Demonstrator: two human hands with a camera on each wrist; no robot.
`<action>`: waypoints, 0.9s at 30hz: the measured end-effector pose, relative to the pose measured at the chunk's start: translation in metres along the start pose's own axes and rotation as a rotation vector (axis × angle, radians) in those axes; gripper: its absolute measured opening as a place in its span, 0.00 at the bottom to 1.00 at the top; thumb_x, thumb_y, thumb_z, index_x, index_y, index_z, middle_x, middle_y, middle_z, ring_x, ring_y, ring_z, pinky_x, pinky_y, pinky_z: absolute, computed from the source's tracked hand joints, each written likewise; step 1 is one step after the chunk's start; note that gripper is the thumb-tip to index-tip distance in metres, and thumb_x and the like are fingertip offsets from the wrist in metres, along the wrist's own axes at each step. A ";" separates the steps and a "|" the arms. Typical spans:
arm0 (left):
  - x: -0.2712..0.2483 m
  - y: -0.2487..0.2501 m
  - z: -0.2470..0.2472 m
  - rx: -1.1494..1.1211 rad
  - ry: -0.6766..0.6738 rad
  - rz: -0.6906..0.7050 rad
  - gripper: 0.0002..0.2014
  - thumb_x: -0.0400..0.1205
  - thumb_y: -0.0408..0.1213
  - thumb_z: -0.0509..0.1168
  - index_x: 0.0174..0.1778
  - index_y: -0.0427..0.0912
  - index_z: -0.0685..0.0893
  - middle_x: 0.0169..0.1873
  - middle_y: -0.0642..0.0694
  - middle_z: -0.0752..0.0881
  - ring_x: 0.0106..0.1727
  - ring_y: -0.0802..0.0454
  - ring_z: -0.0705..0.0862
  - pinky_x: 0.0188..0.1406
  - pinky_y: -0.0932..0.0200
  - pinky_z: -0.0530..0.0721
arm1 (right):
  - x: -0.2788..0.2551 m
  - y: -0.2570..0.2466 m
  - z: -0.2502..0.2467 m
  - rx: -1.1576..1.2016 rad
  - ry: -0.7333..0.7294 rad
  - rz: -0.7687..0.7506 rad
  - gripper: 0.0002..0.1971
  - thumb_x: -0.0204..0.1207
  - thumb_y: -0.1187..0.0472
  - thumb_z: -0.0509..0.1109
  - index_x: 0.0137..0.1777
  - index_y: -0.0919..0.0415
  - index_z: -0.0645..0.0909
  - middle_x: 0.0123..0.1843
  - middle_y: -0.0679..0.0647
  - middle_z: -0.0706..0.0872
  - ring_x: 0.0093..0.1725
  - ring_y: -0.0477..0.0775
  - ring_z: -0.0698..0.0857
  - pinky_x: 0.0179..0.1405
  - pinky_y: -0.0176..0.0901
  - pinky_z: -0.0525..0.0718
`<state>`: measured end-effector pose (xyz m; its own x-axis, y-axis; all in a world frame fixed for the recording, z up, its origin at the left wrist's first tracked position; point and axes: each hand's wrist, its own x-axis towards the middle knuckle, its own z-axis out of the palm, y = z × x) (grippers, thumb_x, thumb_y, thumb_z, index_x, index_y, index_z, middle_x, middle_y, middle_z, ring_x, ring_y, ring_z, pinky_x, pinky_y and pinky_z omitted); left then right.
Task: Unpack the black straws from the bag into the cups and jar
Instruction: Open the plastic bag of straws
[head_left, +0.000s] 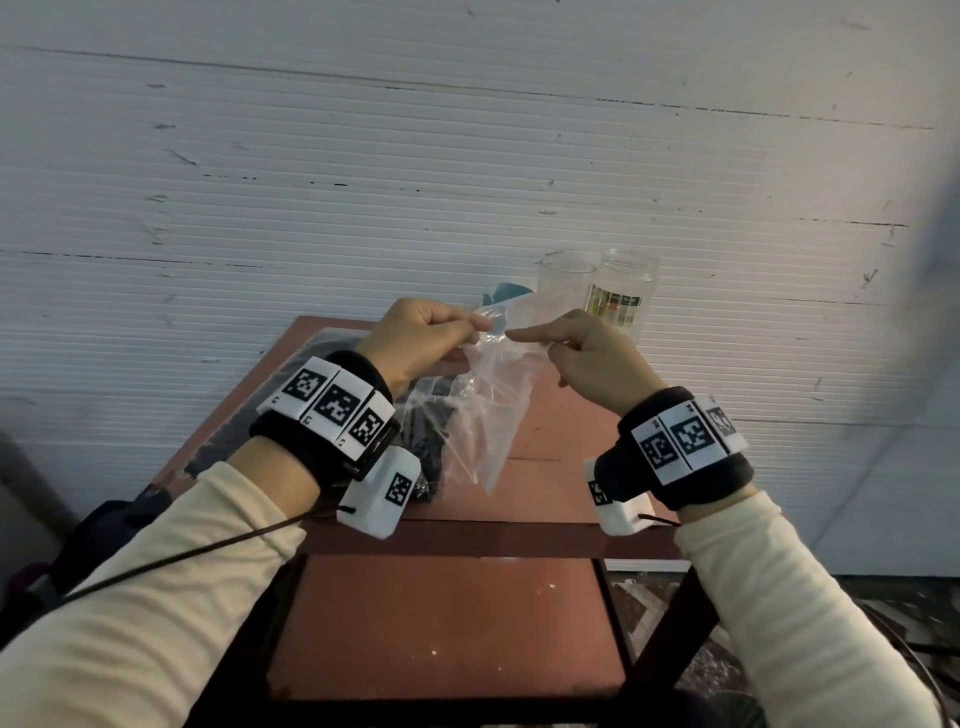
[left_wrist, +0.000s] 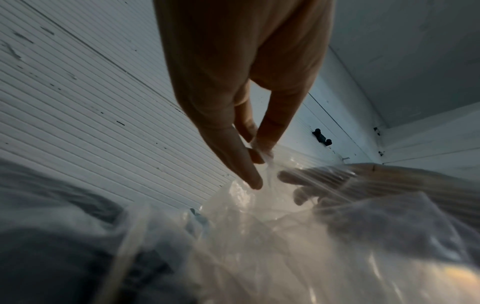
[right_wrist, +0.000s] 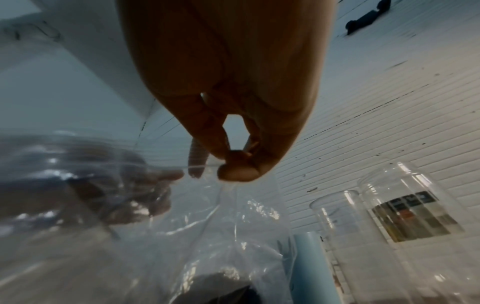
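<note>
A clear plastic bag hangs between my two hands above the red table. My left hand pinches the bag's top edge on the left side. My right hand pinches the same top edge on the right, index finger pointing left. In the left wrist view my left hand nips the crumpled bag. My right hand grips the film of the bag in the right wrist view. Dark straws show dimly through the bag's lower left. A clear cup and a labelled clear jar stand at the table's back.
A light blue object stands beside the cup at the back; in the right wrist view the blue object sits left of the cup and jar. A white ribbed wall rises behind the table. A lower red shelf lies underneath.
</note>
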<state>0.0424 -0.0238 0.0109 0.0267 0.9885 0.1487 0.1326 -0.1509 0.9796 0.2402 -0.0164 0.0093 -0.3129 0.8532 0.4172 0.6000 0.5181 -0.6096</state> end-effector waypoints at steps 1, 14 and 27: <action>-0.001 0.001 0.002 -0.020 -0.004 -0.007 0.03 0.78 0.30 0.72 0.46 0.41 0.90 0.42 0.42 0.91 0.38 0.53 0.90 0.38 0.62 0.89 | 0.000 0.001 0.001 -0.002 0.023 0.009 0.20 0.80 0.70 0.59 0.58 0.48 0.88 0.47 0.52 0.80 0.35 0.51 0.81 0.37 0.31 0.82; -0.005 -0.010 -0.048 0.066 -0.026 -0.014 0.29 0.69 0.12 0.70 0.66 0.33 0.79 0.40 0.39 0.84 0.39 0.58 0.90 0.39 0.71 0.85 | -0.020 0.040 -0.035 -0.288 -0.175 0.163 0.28 0.75 0.68 0.66 0.74 0.44 0.74 0.57 0.54 0.72 0.51 0.51 0.76 0.66 0.48 0.75; 0.000 -0.002 -0.036 -0.130 -0.096 -0.181 0.25 0.78 0.12 0.61 0.69 0.36 0.73 0.23 0.52 0.84 0.33 0.58 0.88 0.40 0.61 0.89 | 0.001 0.023 -0.001 0.101 -0.208 0.240 0.39 0.73 0.84 0.51 0.81 0.51 0.66 0.66 0.55 0.78 0.43 0.40 0.78 0.38 0.28 0.78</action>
<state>0.0070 -0.0234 0.0139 0.1093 0.9933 -0.0382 0.0155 0.0367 0.9992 0.2540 -0.0039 -0.0038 -0.3217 0.9400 0.1134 0.6019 0.2955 -0.7419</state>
